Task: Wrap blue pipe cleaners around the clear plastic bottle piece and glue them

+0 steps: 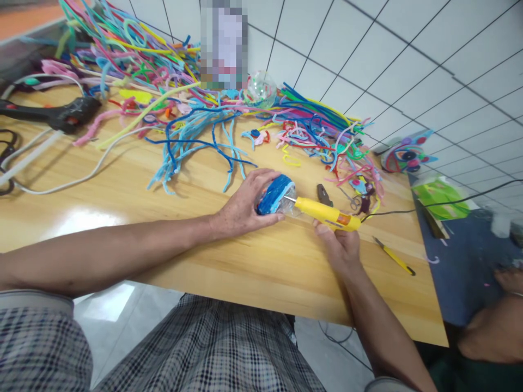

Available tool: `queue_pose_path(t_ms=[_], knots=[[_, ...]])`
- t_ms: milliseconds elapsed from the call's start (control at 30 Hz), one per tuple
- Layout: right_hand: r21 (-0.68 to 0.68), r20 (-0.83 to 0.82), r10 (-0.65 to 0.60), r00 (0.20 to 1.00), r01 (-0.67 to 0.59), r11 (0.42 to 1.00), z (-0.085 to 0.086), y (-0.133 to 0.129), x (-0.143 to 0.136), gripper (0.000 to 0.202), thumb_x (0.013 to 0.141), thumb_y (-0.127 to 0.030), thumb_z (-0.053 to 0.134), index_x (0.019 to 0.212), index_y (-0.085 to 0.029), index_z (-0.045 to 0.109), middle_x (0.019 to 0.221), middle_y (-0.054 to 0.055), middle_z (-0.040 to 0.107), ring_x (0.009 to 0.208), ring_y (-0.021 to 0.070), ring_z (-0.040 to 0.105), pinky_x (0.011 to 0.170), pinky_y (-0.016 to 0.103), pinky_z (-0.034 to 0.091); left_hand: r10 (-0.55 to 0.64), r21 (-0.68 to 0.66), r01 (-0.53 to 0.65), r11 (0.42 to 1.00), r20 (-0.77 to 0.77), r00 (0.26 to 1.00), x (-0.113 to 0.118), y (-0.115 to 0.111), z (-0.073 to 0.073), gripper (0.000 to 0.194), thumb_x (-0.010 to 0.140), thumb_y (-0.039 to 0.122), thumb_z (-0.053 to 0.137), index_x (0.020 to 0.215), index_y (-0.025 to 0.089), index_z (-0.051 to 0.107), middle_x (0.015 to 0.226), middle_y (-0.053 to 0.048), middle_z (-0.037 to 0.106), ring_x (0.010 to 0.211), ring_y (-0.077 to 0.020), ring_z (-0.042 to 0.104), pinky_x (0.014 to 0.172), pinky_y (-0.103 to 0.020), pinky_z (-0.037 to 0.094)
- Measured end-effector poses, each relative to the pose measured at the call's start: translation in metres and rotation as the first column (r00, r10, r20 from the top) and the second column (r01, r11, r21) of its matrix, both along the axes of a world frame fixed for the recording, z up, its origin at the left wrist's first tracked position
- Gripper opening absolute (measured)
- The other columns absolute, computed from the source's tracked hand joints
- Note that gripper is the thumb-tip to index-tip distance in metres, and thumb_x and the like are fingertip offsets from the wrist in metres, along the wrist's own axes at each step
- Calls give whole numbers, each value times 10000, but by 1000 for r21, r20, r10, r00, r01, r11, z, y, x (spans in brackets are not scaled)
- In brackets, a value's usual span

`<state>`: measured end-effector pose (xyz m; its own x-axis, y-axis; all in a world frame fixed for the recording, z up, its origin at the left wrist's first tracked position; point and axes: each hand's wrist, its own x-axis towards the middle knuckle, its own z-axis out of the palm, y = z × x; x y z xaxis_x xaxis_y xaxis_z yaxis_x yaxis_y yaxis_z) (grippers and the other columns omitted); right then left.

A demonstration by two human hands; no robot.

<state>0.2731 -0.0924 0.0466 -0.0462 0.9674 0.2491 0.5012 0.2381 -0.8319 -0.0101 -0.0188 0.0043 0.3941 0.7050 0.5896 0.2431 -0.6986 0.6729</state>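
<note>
My left hand (247,206) is wrapped round a transparent plastic piece (277,195) covered with dark-blue and light-blue fuzzy strips, held just above the table. In my right hand (341,245) is a yellow corded soldering iron (322,212), gripped by its handle. Its thin metal tip points left and meets the near right side of the plastic piece; whether it pierces the wall I cannot tell. Beyond my right hand lie dark-handled pliers (324,194) and small scissors (354,203). A yellow craft knife (394,256) rests to the right.
Many coloured pipe cleaners (196,128) cover the back of the wooden table (163,245). A black glue gun (67,113) with a white cord lies at left. A transparent ball (261,90) and a decorated colourful piece (406,155) stand behind. Another person's arm (492,329) shows at right.
</note>
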Motion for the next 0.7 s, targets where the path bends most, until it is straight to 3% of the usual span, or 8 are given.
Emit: queue_pose_path(t_ms=[367, 700], knots=[[5, 3, 12, 1000, -12, 1000, 1, 1, 0, 352, 996, -592, 714, 897, -255, 731, 863, 37, 756, 811, 226, 698, 785, 380, 601, 17, -42, -17, 999, -16, 1000, 1, -1, 1, 838, 927, 490, 829, 1632, 262, 436, 1586, -165, 582, 1537, -359, 534, 1295, -614, 475], [9, 6, 7, 1000, -7, 1000, 1, 2, 0, 306, 1004, -547, 708, 909, -256, 732, 849, 22, 726, 797, 214, 676, 779, 367, 577, 11, -32, -12, 999, -38, 999, -1, -1, 3, 857, 902, 416, 853, 1626, 260, 422, 1592, -174, 582, 1540, -375, 534, 1295, -628, 468]])
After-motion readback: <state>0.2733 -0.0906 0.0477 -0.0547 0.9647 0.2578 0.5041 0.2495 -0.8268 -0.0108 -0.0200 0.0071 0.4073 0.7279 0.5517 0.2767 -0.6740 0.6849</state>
